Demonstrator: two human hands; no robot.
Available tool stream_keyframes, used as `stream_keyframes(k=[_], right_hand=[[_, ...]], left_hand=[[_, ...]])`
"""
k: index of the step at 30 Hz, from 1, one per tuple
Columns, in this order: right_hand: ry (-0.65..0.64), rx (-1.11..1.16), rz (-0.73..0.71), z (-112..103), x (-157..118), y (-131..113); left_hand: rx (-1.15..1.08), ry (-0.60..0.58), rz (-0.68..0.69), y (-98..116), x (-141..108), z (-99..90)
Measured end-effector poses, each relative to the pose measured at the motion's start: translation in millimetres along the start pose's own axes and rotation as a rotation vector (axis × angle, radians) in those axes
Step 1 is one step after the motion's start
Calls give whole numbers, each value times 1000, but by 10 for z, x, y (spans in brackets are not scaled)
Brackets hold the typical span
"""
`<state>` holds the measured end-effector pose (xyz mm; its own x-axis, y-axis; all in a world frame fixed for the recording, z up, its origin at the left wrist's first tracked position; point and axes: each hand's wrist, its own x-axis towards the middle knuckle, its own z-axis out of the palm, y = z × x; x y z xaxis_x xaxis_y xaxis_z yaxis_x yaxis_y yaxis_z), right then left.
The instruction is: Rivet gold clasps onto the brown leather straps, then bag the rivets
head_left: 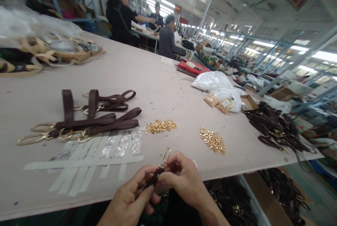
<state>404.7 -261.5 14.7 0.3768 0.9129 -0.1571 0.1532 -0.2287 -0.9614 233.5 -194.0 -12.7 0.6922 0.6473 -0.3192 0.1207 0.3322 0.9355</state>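
Nearest me, the bare left hand [129, 196] is closed around the lower part of a narrow dark brown leather-look strap [158, 172], while the bare right hand [183, 177] pinches it higher up between bent thumb and fingers. From my remote view the strap lies between the two hands at the near edge of the pale pinkish-grey surface [147, 78], its long axis slanting away and to the right. At its far end is a slender gold-coloured metal clasp [165, 154], closer to the right hand. I cannot tell what the hidden fingertips underneath are doing. Beyond the clasp sits a loose heap of small gold-coloured pieces [161, 126]; a second similar heap [212, 140] lies on the right hand's side.
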Motion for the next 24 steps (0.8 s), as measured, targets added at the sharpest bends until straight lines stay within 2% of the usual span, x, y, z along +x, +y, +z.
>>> stream_keyframes(k=[2, 4, 5, 7, 9, 12, 17, 21, 24], right_hand=[[105, -308, -116, -336, 93, 49], [287, -718, -233, -746, 238, 125], [343, -816, -240, -949, 320, 166], [367, -958, -244, -1294, 477, 235], [310, -1060, -251, -1517, 602, 270], [182, -1228, -282, -1645, 727, 257], [-21, -1450, -339, -1649, 855, 167], [-155, -1558, -393, -1645, 894, 108], [-199, -1593, -418, -1660, 883, 82]], left_hand=[[-40, 60, -38, -9, 7, 14], [-40, 132, -71, -20, 17, -10], [-35, 151, -87, -21, 21, -31], [-33, 144, -125, -8, 25, -80], [-89, 148, -148, 19, 27, -120], [-218, 184, -182, 45, 31, -151], [-373, 164, -258, 62, 35, -121], [-411, 191, -227, 149, 43, -53], [-409, 122, -192, 208, 60, -27]])
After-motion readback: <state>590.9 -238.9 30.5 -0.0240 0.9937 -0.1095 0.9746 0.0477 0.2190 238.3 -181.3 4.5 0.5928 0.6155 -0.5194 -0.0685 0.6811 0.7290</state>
